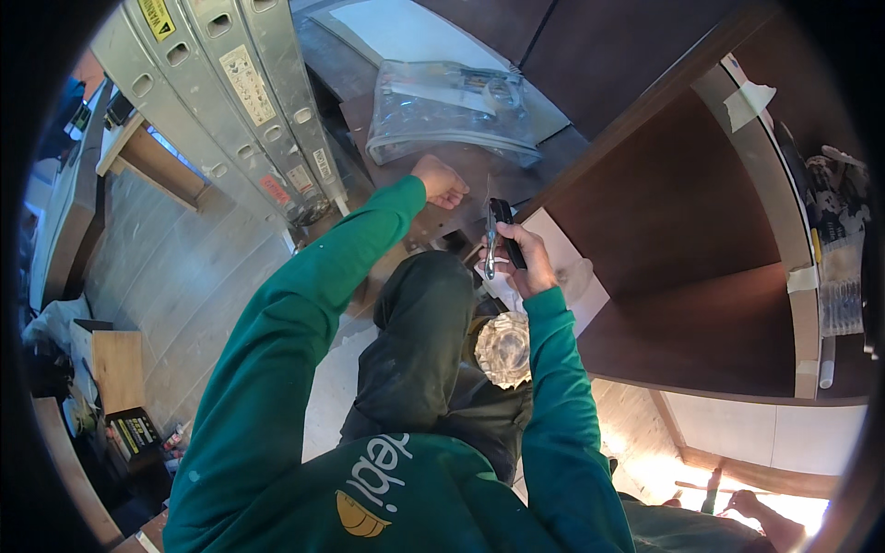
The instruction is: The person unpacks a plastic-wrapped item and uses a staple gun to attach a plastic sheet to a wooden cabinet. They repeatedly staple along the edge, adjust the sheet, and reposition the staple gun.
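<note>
In my right hand (530,256) is a hand tool with a black body and a shiny metal part (498,241), its thin end pointing up; I cannot make out its exact kind. A white crumpled piece (499,286) shows just below these fingers. My left hand (443,182) is held out ahead of my knee, fingers curled together; whether they pinch something small is hidden. Beyond it lies a clear plastic pouch (452,111) with small items inside. A round, crumpled foil-like dish (503,350) sits by my right forearm, over my lap.
A metal ladder (230,101) stands at the left, close to my left arm. Dark brown cabinet panels (682,221) rise on the right, with an edge strip and tape (749,103). A wooden box (117,369) is far left. Another person's hand (751,505) shows at lower right.
</note>
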Demonstrator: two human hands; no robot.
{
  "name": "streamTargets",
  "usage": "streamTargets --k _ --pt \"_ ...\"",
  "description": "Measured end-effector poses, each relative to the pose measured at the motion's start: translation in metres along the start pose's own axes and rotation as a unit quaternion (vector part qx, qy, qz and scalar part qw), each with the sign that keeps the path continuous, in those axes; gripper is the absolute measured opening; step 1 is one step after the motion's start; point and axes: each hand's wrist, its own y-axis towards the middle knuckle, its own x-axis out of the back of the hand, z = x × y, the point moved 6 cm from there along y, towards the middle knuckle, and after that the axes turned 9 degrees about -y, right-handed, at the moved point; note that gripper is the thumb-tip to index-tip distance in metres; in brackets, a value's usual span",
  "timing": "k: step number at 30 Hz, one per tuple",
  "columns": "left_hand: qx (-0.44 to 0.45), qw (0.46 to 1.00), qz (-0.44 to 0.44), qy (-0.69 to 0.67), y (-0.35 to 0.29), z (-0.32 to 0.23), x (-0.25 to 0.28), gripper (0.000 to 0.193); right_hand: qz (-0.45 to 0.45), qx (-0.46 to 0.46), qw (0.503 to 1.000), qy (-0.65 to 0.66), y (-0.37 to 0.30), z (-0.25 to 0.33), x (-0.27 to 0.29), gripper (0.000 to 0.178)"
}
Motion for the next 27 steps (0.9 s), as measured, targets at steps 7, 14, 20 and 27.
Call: streamTargets --k 7,14,20,27 --pt "-0.108 0.972 -0.073 0.196 0.0 -0.003 -0.018 0.011 -0.032 0.002 0.999 -0.017 -0.042 -0.051 0.024 0.027" --pt "-0.202 0.928 -0.129 0.286 -0.008 -0.008 -0.033 0.01 -0.223 -0.095 0.963 -0.114 -0.104 -0.198 0.134 0.037" --pt "-0.074 0.98 -0.075 0.169 0.021 0.011 -0.013 0.013 -0.318 -0.101 0.844 -0.419 -0.121 -0.215 0.147 0.056" --pt "0.038 0.982 -0.005 -0.184 -0.005 0.008 -0.006 0.011 -0.348 -0.131 0.726 -0.579 -0.12 -0.235 0.126 0.069"
